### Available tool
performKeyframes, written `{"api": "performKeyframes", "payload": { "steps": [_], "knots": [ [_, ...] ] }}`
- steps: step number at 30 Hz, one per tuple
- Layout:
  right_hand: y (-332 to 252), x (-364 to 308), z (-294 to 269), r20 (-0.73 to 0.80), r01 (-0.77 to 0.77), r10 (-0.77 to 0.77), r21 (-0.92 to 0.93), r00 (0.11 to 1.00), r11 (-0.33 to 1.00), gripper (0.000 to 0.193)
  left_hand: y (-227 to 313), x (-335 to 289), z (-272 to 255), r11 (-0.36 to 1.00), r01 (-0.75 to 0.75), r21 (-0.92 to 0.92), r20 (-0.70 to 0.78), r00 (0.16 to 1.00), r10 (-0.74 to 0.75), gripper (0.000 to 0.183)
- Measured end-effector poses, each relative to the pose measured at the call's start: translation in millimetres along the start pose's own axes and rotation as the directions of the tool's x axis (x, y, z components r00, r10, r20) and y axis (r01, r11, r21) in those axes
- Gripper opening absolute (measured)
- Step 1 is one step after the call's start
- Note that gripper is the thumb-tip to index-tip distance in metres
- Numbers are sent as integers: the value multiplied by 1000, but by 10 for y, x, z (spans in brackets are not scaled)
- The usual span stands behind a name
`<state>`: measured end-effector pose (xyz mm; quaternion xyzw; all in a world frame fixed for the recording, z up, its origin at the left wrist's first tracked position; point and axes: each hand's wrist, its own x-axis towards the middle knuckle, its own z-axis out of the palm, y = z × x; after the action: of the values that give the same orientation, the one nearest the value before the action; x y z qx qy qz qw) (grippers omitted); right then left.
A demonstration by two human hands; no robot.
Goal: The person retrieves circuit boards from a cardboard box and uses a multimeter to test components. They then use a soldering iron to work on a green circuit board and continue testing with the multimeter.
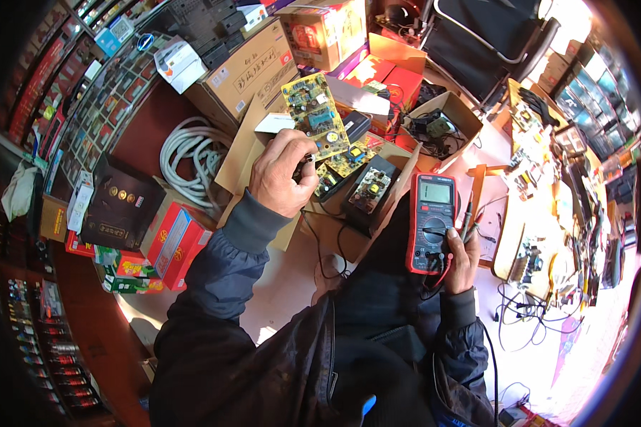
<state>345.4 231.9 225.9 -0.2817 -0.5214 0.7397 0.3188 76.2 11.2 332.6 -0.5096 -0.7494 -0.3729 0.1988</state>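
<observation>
My left hand [283, 174] is closed at the lower left corner of a yellow circuit board [317, 114], holding it tilted above an open cardboard box [238, 160]. Dark small parts show by the fingertips. In the box lie a black-cased power board [372, 189] and other small boards. Lower right, my right hand [464, 265] grips a red and dark grey multimeter [431, 220] by its right side, screen up. Two test probes [467, 213] stick up beside the meter, between my fingers. Their lead tips do not touch the board.
Coiled white cable [185, 153] lies left of the box. Gift boxes [124, 206] and a red box [176, 245] stand further left. A carton of adapters and cords [445, 124] sits beyond. A cluttered bench [527, 235] is on the right; a black chair [477, 43] stands behind.
</observation>
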Motion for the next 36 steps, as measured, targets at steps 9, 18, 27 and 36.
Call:
{"api": "performKeyframes", "payload": {
  "steps": [9, 18, 27, 36],
  "knots": [
    [-158, -203, 16, 38, -29, 29, -2, 999, 1000, 17, 425, 28, -100, 984, 26, -177, -27, 999, -32, 30],
    [-80, -72, 94, 86, -50, 55, -63, 995, 997, 19, 176, -576, -339, 663, 434, -610, -52, 813, -580, 26],
    [224, -109, 57, 42, 4, 7, -261, 999, 965, 21, 40, -695, 142, 491, 517, -701, 112, 760, -640, 27],
    [-280, -674, -383, 67, 43, -22, -343, 998, 938, 28, 830, 512, 900, 667, 214, -713, 177, 976, -125, 30]
  ]
}}
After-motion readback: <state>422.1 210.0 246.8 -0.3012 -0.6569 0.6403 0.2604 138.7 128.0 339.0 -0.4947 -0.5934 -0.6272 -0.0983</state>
